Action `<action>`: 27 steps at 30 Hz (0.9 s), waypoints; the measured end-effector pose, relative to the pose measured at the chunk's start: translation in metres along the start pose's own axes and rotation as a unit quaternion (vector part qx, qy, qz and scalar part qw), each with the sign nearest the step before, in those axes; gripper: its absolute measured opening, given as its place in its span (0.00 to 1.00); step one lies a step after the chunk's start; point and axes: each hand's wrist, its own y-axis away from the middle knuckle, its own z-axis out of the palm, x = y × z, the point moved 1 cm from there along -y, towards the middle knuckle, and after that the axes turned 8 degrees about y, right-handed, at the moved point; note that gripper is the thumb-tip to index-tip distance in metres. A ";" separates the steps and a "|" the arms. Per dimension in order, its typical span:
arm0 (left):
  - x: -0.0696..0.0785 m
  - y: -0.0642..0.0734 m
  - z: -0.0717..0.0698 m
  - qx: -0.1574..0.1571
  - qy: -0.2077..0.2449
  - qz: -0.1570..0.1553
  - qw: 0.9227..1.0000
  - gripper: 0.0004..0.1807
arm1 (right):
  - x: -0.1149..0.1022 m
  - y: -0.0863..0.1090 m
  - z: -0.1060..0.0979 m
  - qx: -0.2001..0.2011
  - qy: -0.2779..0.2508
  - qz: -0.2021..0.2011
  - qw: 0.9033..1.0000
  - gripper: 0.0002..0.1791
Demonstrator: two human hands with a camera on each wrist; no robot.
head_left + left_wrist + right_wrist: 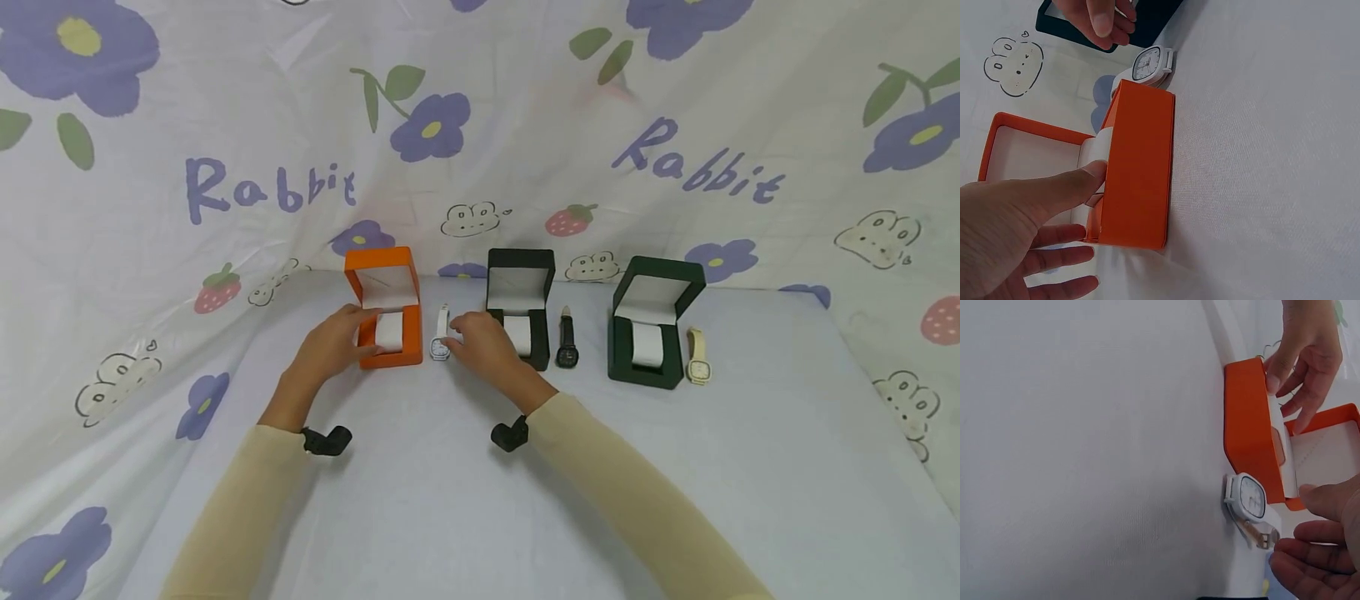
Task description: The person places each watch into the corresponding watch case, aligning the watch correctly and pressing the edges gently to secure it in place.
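Observation:
My left hand is at the left side of an open orange watch box. Its thumb reaches over the front rim at the white cushion, and its other fingers extend fairly straight behind the thumb. To the right of that box lies a white watch with a squarish face and white strap. My right hand hovers beside this watch with thumb and fingers apart, the fingertips close to the strap's buckle end. Nothing is between those fingers, and the hand partly covers a dark green box behind it.
Two dark green watch boxes stand open with white cushions inside, one in the middle and one at right. A black watch lies between them. A gold watch lies at far right. Behind hangs a printed curtain.

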 end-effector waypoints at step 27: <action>0.006 -0.020 0.002 -0.035 -0.033 -0.036 0.998 0.41 | -0.014 -0.008 0.033 0.002 -0.095 0.117 0.989 0.10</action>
